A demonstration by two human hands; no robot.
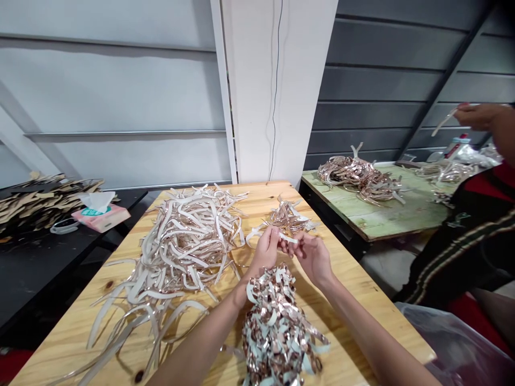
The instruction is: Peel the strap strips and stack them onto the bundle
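My left hand pinches a narrow white-backed strip between thumb and fingers, and part of the strip loops out to the left. At the strip's pale green end, my right hand has its fingers curled closed around it; its exact hold is partly hidden. Below both hands lies a heap of short, curled copper-and-pale-green pieces. To the left spreads a large tangled pile of long white and shiny copper strips. Just beyond my hands sits a smaller bundle of copper strips.
The wooden table ends at a pillar. Left, a black table bears a tissue box and brown scraps. Right, a co-worker's hand holds a strip above a green table. A plastic bag hangs nearby.
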